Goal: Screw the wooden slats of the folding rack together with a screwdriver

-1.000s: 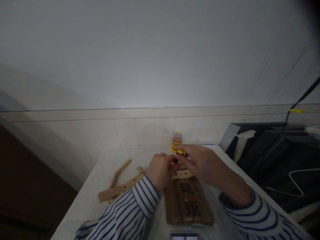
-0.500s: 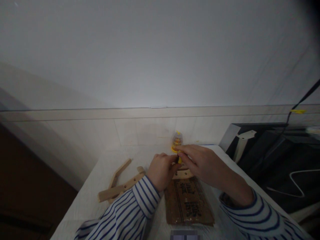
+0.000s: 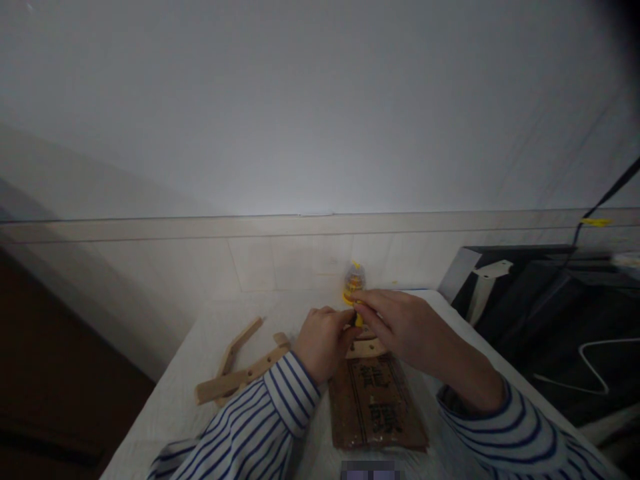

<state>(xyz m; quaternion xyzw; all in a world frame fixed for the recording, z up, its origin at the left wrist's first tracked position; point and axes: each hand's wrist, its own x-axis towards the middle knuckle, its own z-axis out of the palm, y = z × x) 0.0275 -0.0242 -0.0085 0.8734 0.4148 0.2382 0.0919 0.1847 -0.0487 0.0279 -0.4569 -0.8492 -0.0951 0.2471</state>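
The right hand (image 3: 400,325) reaches in from the lower right with its fingers bent forward, the thumb and fingertips pinched on a small yellow object (image 3: 358,321), of which only a sliver shows below the fingers. The left hand (image 3: 323,341) is curled into a loose fist right beside it, knuckles up and thumb pointing at the same yellow object; whether it grips anything cannot be told, since its palm faces down. The two hands nearly touch over a short pale wooden strip with drilled holes (image 3: 369,347), which lies flat on the tabletop (image 3: 175,407) under the right hand's fingers, near the middle of the tabletop. Both wrists come out of white sleeves with dark blue stripes (image 3: 260,427). Just nearer the person than the strip lies a flat brown packet with dark lettering (image 3: 375,403), its far edge touching or just beside the strip. To the left of the left hand lie several longer pale wooden slats (image 3: 235,377), crossing one another, one of them with holes along it. Behind the hands, near the tabletop's far edge, stands a small clear domed container with a yellow base (image 3: 354,283). The tabletop is white and ends against a pale tiled wall (image 3: 200,260). Off its right edge sit dark, blurred furniture (image 3: 540,300) and a black cable (image 3: 607,195).
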